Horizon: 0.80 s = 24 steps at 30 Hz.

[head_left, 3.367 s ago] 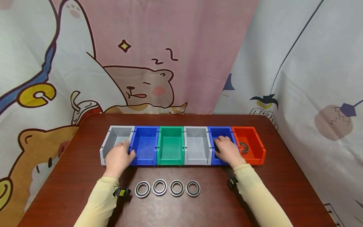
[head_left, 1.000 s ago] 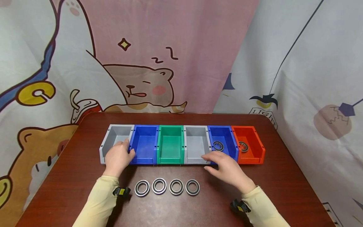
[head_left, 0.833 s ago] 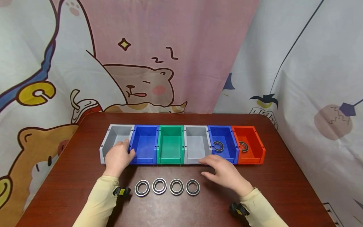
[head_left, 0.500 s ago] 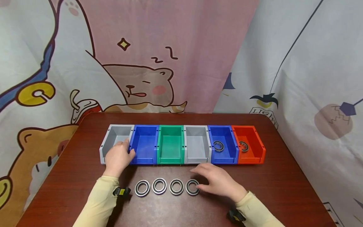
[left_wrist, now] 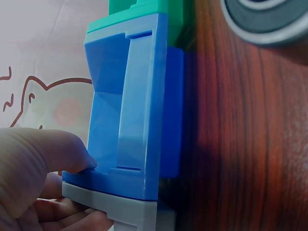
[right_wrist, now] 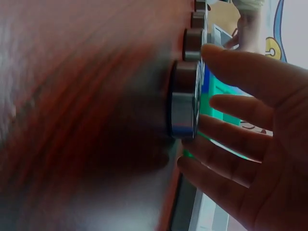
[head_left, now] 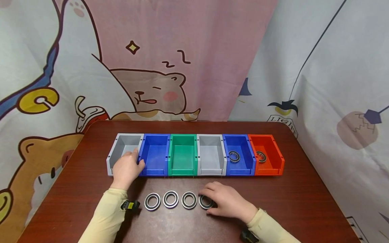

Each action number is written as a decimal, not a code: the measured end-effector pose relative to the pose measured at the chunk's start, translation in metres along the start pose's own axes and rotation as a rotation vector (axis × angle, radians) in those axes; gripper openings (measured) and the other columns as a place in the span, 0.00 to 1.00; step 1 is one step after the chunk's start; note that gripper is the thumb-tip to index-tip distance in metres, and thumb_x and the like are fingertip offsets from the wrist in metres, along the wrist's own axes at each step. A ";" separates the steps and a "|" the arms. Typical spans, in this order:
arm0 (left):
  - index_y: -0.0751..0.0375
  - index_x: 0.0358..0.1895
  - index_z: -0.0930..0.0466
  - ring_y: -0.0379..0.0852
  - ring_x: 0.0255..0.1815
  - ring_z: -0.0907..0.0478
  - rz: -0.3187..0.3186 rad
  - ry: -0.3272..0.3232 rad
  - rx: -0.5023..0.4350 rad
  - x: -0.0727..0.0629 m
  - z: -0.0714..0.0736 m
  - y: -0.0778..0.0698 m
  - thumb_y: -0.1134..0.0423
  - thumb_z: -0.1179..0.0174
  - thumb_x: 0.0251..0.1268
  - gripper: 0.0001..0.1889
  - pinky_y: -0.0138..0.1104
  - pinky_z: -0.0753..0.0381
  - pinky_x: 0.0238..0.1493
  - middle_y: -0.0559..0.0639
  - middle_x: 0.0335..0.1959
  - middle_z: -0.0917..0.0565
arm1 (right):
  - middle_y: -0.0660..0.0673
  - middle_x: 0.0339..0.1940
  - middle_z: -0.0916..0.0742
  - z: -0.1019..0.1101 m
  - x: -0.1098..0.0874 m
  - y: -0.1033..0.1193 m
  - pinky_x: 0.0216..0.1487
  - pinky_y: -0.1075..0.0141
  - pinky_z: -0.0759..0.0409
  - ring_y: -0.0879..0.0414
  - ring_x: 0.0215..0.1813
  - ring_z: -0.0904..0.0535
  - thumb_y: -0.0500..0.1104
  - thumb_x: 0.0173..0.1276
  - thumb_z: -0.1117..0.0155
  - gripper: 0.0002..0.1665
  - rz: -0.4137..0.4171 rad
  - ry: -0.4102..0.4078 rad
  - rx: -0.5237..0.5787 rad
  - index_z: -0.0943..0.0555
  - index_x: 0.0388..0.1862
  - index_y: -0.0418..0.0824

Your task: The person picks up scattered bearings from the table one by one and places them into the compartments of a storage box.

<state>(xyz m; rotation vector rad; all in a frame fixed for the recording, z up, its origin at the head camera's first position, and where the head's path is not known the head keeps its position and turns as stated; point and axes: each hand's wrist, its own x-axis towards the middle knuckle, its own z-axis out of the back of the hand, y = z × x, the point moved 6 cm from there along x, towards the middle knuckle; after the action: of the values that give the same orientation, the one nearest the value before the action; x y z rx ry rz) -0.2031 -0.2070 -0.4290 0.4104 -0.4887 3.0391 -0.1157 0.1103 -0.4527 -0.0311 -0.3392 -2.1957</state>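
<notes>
In the head view my left hand (head_left: 126, 168) pinches the adjoining walls of the leftmost grey bin (head_left: 110, 162) and the blue bin (head_left: 155, 152) beside it. The left wrist view has the thumb inside that blue bin (left_wrist: 132, 110) and the fingers in the grey one (left_wrist: 130, 211). My right hand (head_left: 228, 200) is spread over the rightmost bearing (head_left: 206, 202) of a row on the table, partly covering it. In the right wrist view this bearing (right_wrist: 185, 101) lies flat, with the loosely bent fingers and thumb close around it.
Three more bearings, a left one (head_left: 152, 201), a middle one (head_left: 171, 199) and a right one (head_left: 189, 200), lie on the brown table (head_left: 170, 229). Behind stand a green bin (head_left: 183, 153), another grey bin (head_left: 211, 152), and blue (head_left: 243, 165) and red (head_left: 273, 162) bins holding one bearing each.
My right hand has let go of a bearing in the right blue bin, then moved left and toward me, down over the rightmost bearing on the table. The left hand stays put.
</notes>
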 end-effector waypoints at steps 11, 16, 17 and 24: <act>0.78 0.58 0.24 0.66 0.35 0.19 0.001 0.011 0.000 -0.001 0.000 0.001 0.62 0.36 0.57 0.28 0.55 0.20 0.30 0.73 0.41 0.19 | 0.51 0.43 0.19 -0.007 0.005 0.010 0.40 0.63 0.20 0.56 0.46 0.24 0.52 0.47 0.19 0.32 0.019 0.008 -0.139 0.17 0.52 0.45; 0.78 0.58 0.24 0.66 0.35 0.19 0.003 0.011 -0.002 -0.001 0.000 0.001 0.62 0.36 0.57 0.27 0.56 0.21 0.30 0.73 0.41 0.19 | 0.51 0.39 0.21 -0.009 0.008 0.014 0.37 0.64 0.21 0.55 0.42 0.25 0.51 0.45 0.19 0.29 0.038 -0.010 -0.198 0.16 0.48 0.46; 0.78 0.58 0.24 0.66 0.35 0.19 0.003 0.011 -0.002 -0.001 0.000 0.000 0.62 0.36 0.57 0.28 0.56 0.21 0.30 0.73 0.41 0.19 | 0.51 0.39 0.21 -0.009 0.009 0.014 0.37 0.64 0.22 0.55 0.42 0.25 0.50 0.44 0.19 0.28 0.042 -0.015 -0.199 0.16 0.47 0.46; 0.78 0.58 0.24 0.66 0.34 0.19 0.005 0.013 -0.005 0.000 -0.001 0.001 0.61 0.36 0.57 0.28 0.55 0.21 0.30 0.73 0.41 0.19 | 0.51 0.39 0.19 -0.005 0.008 0.012 0.36 0.65 0.21 0.55 0.43 0.25 0.46 0.43 0.20 0.26 0.055 -0.048 -0.156 0.16 0.45 0.45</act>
<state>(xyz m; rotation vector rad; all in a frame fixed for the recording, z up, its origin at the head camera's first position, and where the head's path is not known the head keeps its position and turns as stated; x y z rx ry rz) -0.2035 -0.2072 -0.4301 0.3896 -0.4980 3.0425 -0.1101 0.0961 -0.4536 -0.1778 -0.1905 -2.1646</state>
